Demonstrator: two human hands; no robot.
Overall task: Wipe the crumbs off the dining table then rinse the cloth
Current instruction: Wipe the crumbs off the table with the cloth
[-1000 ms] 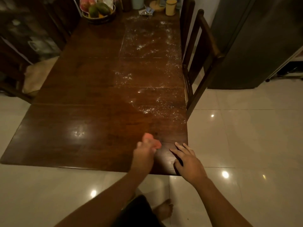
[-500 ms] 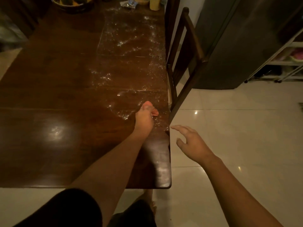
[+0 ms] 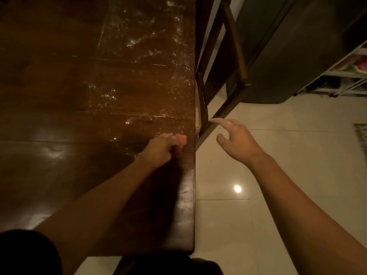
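The dark wooden dining table (image 3: 59, 135) fills the left of the view. White crumbs (image 3: 139, 40) are scattered along its right half, up to the right edge. My left hand (image 3: 160, 147) grips a small pink cloth (image 3: 181, 139) and holds it on the tabletop close to the right edge. Beyond that edge my right hand (image 3: 236, 139) hovers above the floor with its fingers spread and loosely bent, holding nothing, its fingertips near the chair's leg.
A dark wooden chair (image 3: 224, 62) stands pushed against the table's right side. Behind it is a dark refrigerator (image 3: 288, 46), with a white wire rack (image 3: 349, 76) to its right. Glossy cream floor tiles (image 3: 297, 155) lie to the right.
The view has moved forward along the table's right side. My left hand has carried the cloth toward the right edge. My right hand has left the table's corner and moved up beside the chair.
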